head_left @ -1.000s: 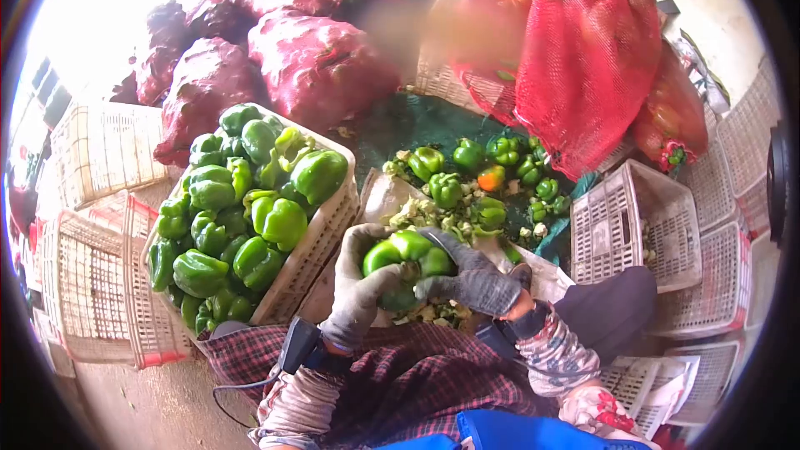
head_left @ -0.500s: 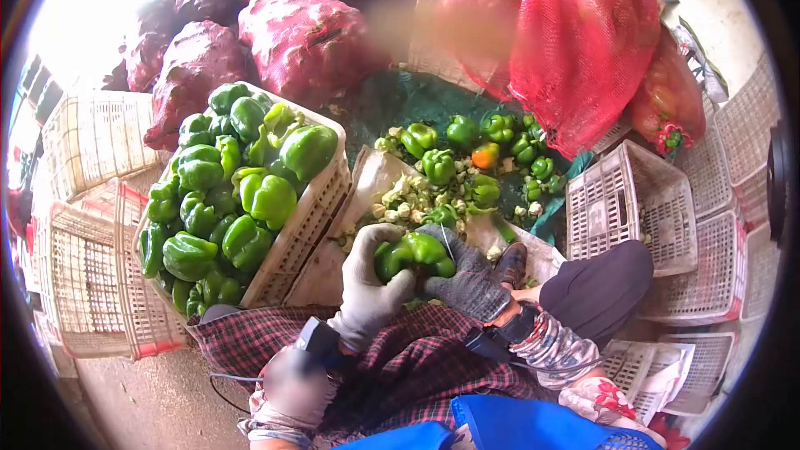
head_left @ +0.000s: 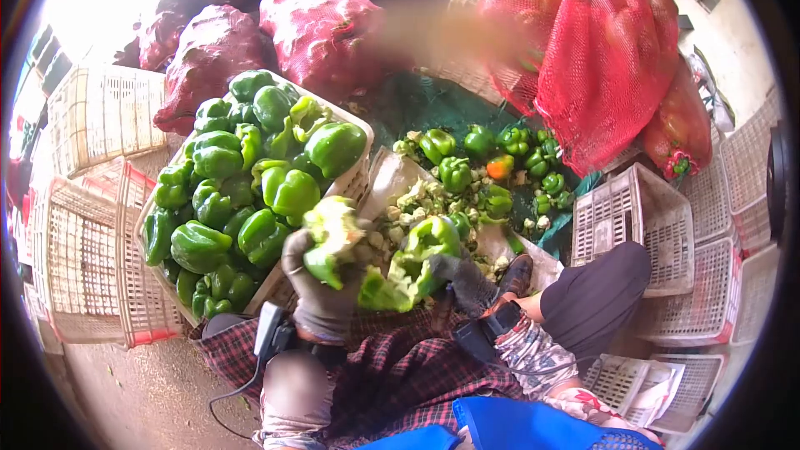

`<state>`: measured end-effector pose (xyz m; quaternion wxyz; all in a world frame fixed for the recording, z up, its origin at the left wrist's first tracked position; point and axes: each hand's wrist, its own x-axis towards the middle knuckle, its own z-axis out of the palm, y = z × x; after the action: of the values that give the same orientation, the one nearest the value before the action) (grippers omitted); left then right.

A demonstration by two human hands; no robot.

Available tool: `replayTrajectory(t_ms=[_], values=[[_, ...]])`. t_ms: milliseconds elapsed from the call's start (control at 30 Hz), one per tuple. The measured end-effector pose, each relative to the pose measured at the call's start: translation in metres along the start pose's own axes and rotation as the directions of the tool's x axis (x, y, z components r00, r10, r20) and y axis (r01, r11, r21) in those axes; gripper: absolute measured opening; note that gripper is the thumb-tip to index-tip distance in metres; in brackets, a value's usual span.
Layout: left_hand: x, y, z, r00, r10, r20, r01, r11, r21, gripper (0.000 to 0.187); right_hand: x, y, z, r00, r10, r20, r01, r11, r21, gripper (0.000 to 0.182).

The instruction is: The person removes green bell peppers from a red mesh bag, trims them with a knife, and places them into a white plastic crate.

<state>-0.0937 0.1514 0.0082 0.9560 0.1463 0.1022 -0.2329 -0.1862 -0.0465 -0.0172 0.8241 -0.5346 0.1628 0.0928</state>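
In the head view a green bell pepper has come apart between my two gloved hands. My left hand (head_left: 323,296), in a light glove, closes around a pepper piece with the pale seed core (head_left: 331,233), blurred by motion. The dark grey glove of my right hand (head_left: 467,282) grips the hollow, torn-open pepper shell (head_left: 429,246), its ragged lower edge hanging toward my lap. Left of my hands stands a plastic crate (head_left: 360,187) heaped with whole green peppers (head_left: 218,154). Beyond the hands lie cut-out pepper cores (head_left: 412,204) on a pale sheet.
Several green peppers (head_left: 456,173) and one orange-green pepper (head_left: 500,167) lie on a green net (head_left: 408,104). Red mesh sacks (head_left: 604,58) stand at the back. Crates (head_left: 633,217) flank both sides. A shoe (head_left: 517,273) is near my right hand.
The whole pepper held between both hands is now in two parts. My left hand has moved left with the core piece; my right hand keeps the shell. The view has shifted slightly.
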Motion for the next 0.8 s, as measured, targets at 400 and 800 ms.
replayTrajectory(t_ms=[400,800], values=[[-0.037,0.028,0.006,0.894,0.361,-0.265,-0.402,0.907,-0.123,0.048,0.094,-0.181,0.161,0.814,-0.416,0.406,0.575,0.676,-0.461,0.053],[-0.038,0.048,0.025,0.788,0.549,-0.279,-0.559,0.827,0.05,0.042,0.219,-0.071,0.231,0.687,-0.049,0.725,0.687,-0.281,-0.67,0.08]])
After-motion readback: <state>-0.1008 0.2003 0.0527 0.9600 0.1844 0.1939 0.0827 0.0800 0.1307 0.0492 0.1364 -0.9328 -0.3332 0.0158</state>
